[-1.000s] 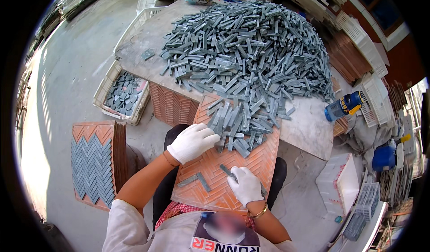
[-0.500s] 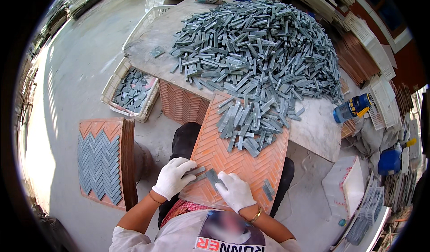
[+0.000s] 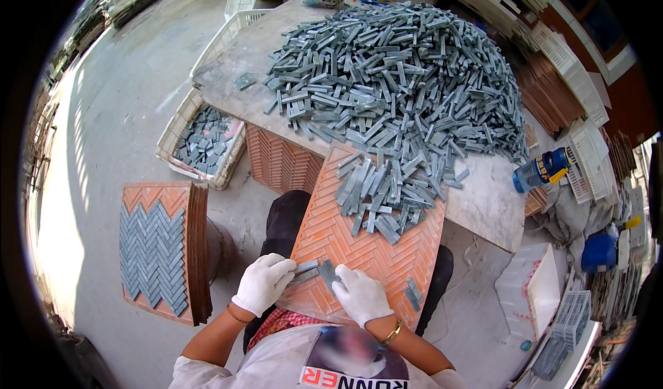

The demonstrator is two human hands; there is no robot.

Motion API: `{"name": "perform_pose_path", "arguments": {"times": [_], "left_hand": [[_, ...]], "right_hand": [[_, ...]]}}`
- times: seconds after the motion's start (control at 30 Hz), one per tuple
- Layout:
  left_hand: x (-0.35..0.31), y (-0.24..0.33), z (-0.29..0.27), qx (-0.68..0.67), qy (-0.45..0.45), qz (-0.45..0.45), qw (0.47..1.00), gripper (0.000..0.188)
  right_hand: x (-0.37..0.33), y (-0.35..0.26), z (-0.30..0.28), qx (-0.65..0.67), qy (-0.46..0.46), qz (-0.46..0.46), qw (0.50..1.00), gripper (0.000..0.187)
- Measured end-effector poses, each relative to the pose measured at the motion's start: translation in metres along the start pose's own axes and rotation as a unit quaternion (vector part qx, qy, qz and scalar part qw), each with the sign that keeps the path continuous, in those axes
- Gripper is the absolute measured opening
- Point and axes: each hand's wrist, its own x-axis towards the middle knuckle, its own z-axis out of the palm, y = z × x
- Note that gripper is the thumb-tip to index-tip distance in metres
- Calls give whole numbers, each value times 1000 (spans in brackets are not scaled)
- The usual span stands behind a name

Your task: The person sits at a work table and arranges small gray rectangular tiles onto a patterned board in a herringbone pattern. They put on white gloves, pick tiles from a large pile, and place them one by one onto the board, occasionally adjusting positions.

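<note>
On my lap rests an orange mould board (image 3: 311,240) with a herringbone pattern of slots. My left hand (image 3: 262,283), in a white glove, pinches the end of a grey stone strip (image 3: 306,266) above the board's left edge. Another strip lies just below that one. My right hand (image 3: 362,296), also gloved, has its fingers closed at two slanting strips (image 3: 327,273) placed side by side; its fingertips are partly hidden. A few strips (image 3: 414,292) sit near the board's right edge. Loose strips (image 3: 383,192) are heaped on the board's far part.
Beyond the board, a table (image 3: 231,68) bears a large pile of stone strips (image 3: 407,71). A filled herringbone board (image 3: 152,254) tops a stack at left. Stone pieces fill a crate (image 3: 235,155). At right stand a blue bottle (image 3: 542,170) and a white box (image 3: 532,285).
My left hand has shifted slightly left, and the strip at its fingertips has moved a little and shows a lighter face. My right hand is almost unmoved.
</note>
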Motion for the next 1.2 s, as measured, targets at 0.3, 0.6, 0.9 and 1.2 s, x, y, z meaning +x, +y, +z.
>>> {"name": "perform_pose_path", "arguments": {"times": [0.3, 0.6, 0.9, 1.2], "left_hand": [[1, 1, 4, 58, -31, 7, 998, 13], [11, -8, 3, 2, -78, -46, 996, 11], [-1, 0, -1, 12, -21, 14, 1000, 19], [4, -4, -4, 85, -68, 85, 990, 16]], "right_hand": [[18, 1, -9, -31, -33, -12, 999, 21], [56, 3, -2, -33, 18, -252, 967, 15], [65, -12, -5, -68, -55, -176, 980, 11], [70, 31, -61, 97, 141, -72, 983, 16]]}}
